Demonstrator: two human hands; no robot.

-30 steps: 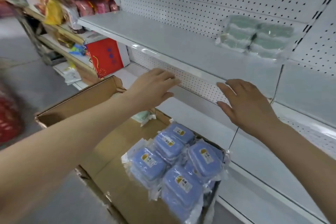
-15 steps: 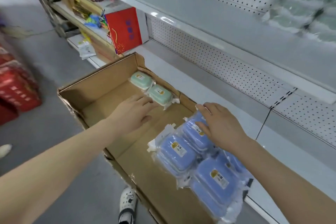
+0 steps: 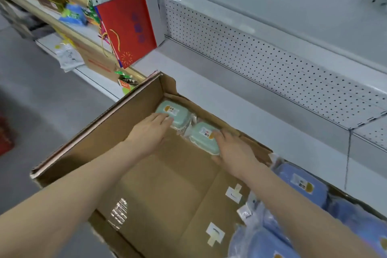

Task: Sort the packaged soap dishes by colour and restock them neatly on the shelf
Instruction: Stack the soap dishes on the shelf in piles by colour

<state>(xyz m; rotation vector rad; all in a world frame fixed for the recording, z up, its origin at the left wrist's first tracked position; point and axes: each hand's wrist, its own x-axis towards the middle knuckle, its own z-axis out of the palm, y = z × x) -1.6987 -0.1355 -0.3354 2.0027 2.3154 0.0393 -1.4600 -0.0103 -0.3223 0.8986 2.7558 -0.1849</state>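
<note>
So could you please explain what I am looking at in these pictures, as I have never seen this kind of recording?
There is no machine here: a person works with two bare hands, and every picture comes from one wide-angle camera worn on their head, looking forward and down. Below them stands an open cardboard box in front of a white shelf. The left hand rests its fingers on the corner green soap dish, which is wrapped in plastic. The right hand grips the second green soap dish beside it, fingers on top and thumb at its near edge. Wrapped blue soap dishes are heaped at the box's right end.
</note>
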